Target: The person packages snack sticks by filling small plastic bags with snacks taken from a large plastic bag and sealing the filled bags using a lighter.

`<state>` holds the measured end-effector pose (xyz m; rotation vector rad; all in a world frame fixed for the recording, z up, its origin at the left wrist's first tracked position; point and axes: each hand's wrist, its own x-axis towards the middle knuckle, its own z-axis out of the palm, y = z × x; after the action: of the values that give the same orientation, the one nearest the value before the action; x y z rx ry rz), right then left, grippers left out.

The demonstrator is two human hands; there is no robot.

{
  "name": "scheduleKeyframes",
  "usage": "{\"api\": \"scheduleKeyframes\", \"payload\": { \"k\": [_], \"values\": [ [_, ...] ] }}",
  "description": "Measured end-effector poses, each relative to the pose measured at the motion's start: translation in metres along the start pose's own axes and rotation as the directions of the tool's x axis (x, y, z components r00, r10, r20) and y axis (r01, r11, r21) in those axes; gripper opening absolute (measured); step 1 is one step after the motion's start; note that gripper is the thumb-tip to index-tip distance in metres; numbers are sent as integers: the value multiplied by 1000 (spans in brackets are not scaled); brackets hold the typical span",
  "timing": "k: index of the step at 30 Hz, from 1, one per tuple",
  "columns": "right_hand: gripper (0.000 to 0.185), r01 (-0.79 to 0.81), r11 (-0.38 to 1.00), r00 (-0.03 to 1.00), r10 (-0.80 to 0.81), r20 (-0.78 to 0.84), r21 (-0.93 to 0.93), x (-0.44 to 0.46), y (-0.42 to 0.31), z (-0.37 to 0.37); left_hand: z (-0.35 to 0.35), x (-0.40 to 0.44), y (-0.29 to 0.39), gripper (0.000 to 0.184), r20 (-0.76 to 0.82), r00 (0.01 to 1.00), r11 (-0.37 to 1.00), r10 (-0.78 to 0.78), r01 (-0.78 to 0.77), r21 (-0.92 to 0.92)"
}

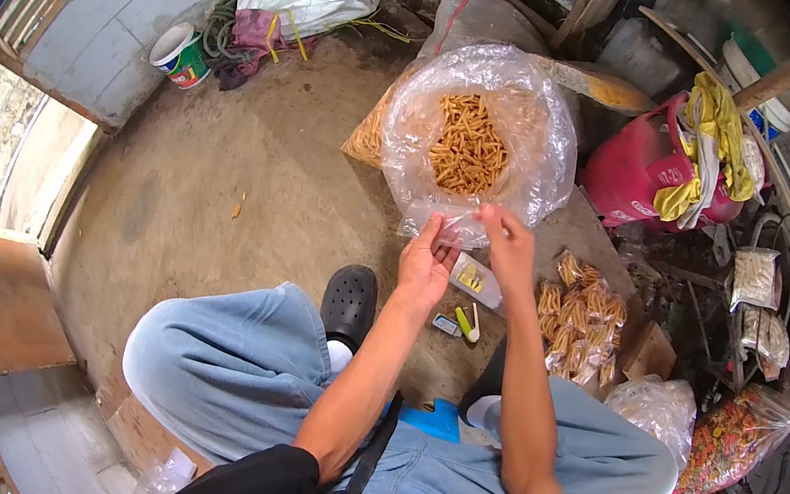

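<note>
In the middle of the head view, my left hand (426, 267) has its thumb and fingers closed on a small clear plastic bag (456, 227). Opposite it, my right hand (510, 246) pinches the bag's right side with curled fingers. Just beyond them stands a large clear plastic sack (548, 162), its mouth rolled wide open around many brown stick-shaped snacks (470, 146). Below my hands lie a clear plastic container (479, 281) with a yellow label, a green-handled tool (466, 325) and a small blue-and-white item (447, 325).
Several filled snack packets (582, 319) are heaped to my right. A pink gas cylinder (634, 164) with a yellow cloth (718, 141) stands behind them. A bag of colourful snacks (742, 437) is at far right, and a white bucket (180, 53) by the left wall. A black clog (349, 303) covers my left foot.
</note>
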<state>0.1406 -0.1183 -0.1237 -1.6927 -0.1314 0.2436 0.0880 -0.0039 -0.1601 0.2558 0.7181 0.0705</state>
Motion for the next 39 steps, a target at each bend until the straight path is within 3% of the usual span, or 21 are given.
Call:
{"api": "scheduleKeyframes", "payload": {
  "k": [2,5,7,11,19,22,24,28,29,35,39],
  "values": [
    [27,-16,983,990,-10,-143,-181,42,17,7,1,2,3,20,-57,998,1000,9,-8,4],
    [25,83,973,995,-93,-36,-213,108,48,31,1,7,-5,20,-40,999,1000,15,-15,-22],
    [26,209,839,978,-165,131,-502,147,78,45,4,6,-7,19,-43,999,999,21,-22,-34],
    [33,286,705,958,-193,213,-649,172,98,62,12,6,-5,17,-80,996,998,31,-36,-53],
    [28,365,708,916,-157,369,-605,185,108,51,18,14,-4,21,-92,993,997,68,-71,-21],
    [29,285,700,945,-92,314,-655,178,103,54,18,13,-8,21,-95,992,996,79,-82,-24],
    [30,196,826,976,-110,190,-529,172,98,51,18,11,-8,16,-89,994,996,66,-70,-52],
    [28,213,854,977,-174,126,-474,163,88,36,19,4,-7,17,-77,994,996,74,-78,-45],
    [28,150,898,988,-117,103,-414,158,83,28,19,3,-6,18,-72,994,995,83,-86,-45],
    [30,-58,975,992,81,101,-216,74,-19,-36,31,-5,4,23,33,997,993,67,-64,-97],
    [27,-5,984,993,26,112,-178,7,-88,-58,48,-23,13,23,114,993,994,1,12,-109]
  ]
}}
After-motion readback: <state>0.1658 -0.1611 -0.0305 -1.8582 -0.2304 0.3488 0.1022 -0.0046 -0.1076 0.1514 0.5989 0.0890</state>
